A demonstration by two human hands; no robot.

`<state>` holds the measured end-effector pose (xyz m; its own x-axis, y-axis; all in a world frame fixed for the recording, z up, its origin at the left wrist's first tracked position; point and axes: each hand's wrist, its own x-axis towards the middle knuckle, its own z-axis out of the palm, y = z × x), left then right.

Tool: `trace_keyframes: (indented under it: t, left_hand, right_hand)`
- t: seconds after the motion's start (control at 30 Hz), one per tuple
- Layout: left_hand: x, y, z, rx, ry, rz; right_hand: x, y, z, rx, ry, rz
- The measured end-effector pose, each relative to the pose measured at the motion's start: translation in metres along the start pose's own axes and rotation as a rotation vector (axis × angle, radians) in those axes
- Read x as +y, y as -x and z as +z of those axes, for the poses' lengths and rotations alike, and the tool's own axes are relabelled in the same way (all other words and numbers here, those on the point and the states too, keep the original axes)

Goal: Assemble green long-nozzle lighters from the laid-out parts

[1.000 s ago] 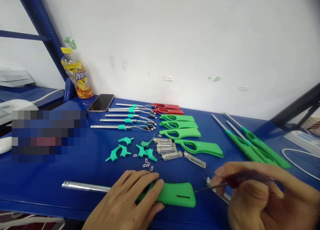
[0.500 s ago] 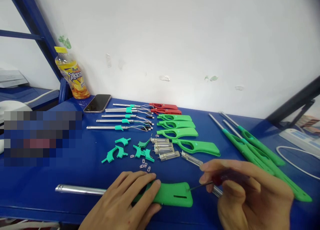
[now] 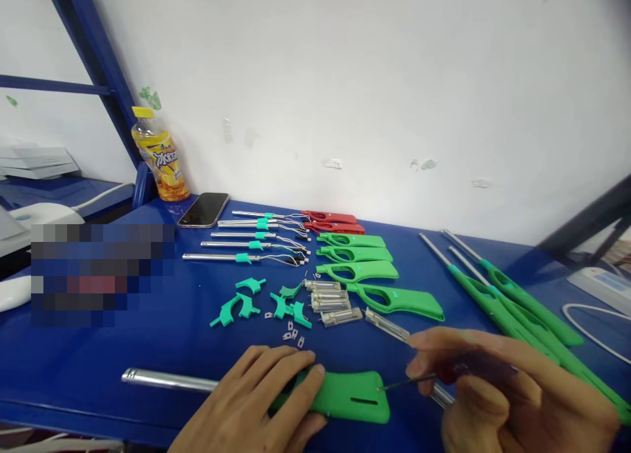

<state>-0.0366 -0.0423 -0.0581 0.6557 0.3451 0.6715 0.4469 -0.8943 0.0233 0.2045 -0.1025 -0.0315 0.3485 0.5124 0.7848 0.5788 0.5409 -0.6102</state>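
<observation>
Near the front edge of the table lies a green long-nosed lighter (image 3: 352,397) with a metal tube pointing left. My left hand (image 3: 261,400) is closed over the middle of it, pressing it down. In the fingers of my right hand (image 3: 522,387) is a screwdriver (image 3: 411,381) with a dark red handle. Its thin tip meets the small hole at the right end of the lighter's handle. Partly behind my right hand lies a clear fuel tank (image 3: 441,396); another fuel tank (image 3: 387,324) lies just beyond the fingers.
Beyond my hands are teal triggers (image 3: 245,306), small metal clips (image 3: 294,334), several fuel tanks (image 3: 330,295), green handle shells (image 3: 357,271), red shells (image 3: 335,227) and wired tubes (image 3: 217,258). Assembled lighters (image 3: 513,315) lie right. A phone (image 3: 204,210) and drink bottle (image 3: 162,160) stand back left.
The whole view has shifted slightly, so things sit a little farther right and lower. Both hands keep their grips, with the screwdriver tip still at the handle's end.
</observation>
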Motion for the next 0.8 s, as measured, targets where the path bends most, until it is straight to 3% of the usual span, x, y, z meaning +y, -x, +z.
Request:
trace_keyframes:
  t: [0.1,0.27,0.5,0.67,0.8]
  left_hand:
    - [0.001,-0.003,-0.001,0.001,0.013,-0.017]
    - [0.003,-0.004,-0.001,0.014,0.013,-0.018]
    - [0.007,-0.007,-0.003,-0.027,0.034,-0.027]
    - [0.008,-0.010,-0.003,-0.003,0.004,-0.034]
    - [0.009,-0.011,-0.004,0.006,0.009,-0.028]
  right_hand:
    - [-0.004,-0.002,0.002,-0.004,0.020,0.000]
    - [-0.014,-0.004,0.007,0.096,0.110,0.104]
    - [-0.006,-0.005,0.005,0.094,0.013,0.018]
    - [-0.001,-0.001,0.003,0.007,0.054,-0.009]
    - [0.000,0.004,0.003,0.068,0.072,0.018]
